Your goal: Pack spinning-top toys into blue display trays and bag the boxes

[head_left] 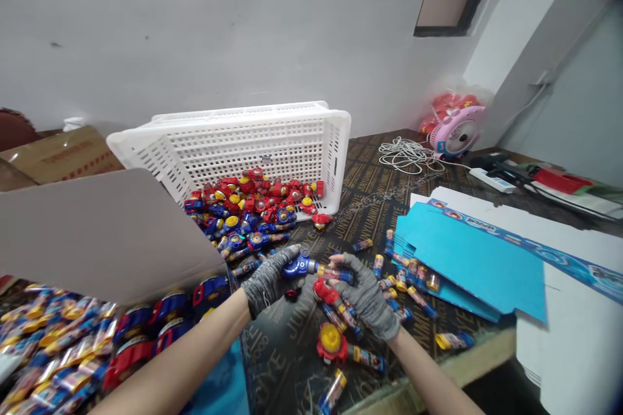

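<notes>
My left hand (pixel 269 280), in a grey glove with bare fingertips, is closed around a blue toy (pixel 298 265) with a round front. Gripped in my gloved right hand (pixel 368 298) is a small printed tube (pixel 335 272), in line with the blue toy's grey neck. Whether the two parts are fully joined I cannot tell. Just below the hands lie a red toy (pixel 326 292) and another red toy with a yellow disc (pixel 331 339), which has a tube on it. Loose printed tubes (pixel 402 277) are scattered beside my right hand.
A white plastic crate (pixel 337 126) lies tipped on its side, red and blue toys (pixel 263 204) spilling out. At left, a box with a raised grey flap (pixel 107 233) holds tubes and toys. Blue printed card sheets (pixel 477 259) lie right; behind them are a cable (pixel 406 155) and pink fan (pixel 457 133).
</notes>
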